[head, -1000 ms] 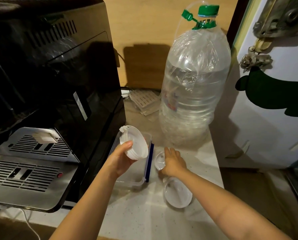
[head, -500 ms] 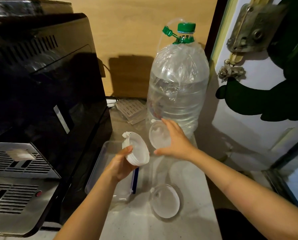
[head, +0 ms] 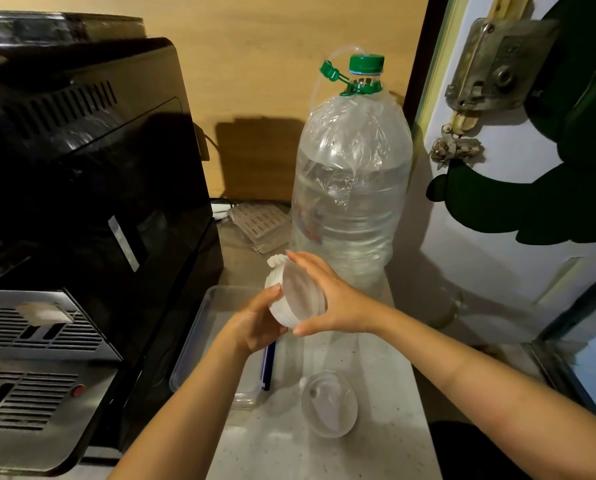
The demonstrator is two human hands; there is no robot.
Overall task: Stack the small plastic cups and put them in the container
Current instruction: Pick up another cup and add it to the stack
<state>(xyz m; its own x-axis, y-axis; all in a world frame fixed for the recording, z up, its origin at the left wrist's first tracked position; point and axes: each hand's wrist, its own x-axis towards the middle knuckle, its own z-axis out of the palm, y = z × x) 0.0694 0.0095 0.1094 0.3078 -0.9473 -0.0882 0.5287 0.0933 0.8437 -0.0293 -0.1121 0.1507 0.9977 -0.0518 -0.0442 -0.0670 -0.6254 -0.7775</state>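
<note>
A stack of small translucent white plastic cups (head: 294, 299) is held on its side above the counter, mouth facing right. My left hand (head: 256, 327) grips the stack from below and the left. My right hand (head: 327, 299) presses a cup into the stack's open end, fingers curled over its rim. Below them lies a clear rectangular container (head: 199, 337) with a blue-edged side, partly hidden by my left forearm. One more small clear cup (head: 328, 408) stands alone on the counter near the front.
A black and steel coffee machine (head: 92, 209) fills the left side. A big water bottle (head: 352, 188) with a green cap stands behind the hands. A white door (head: 518, 216) bounds the right, and the speckled counter (head: 376, 368) is narrow.
My right hand lifted a cup off the counter and brought it left onto the open end of the stack in my left hand. The view shifted left and up.
</note>
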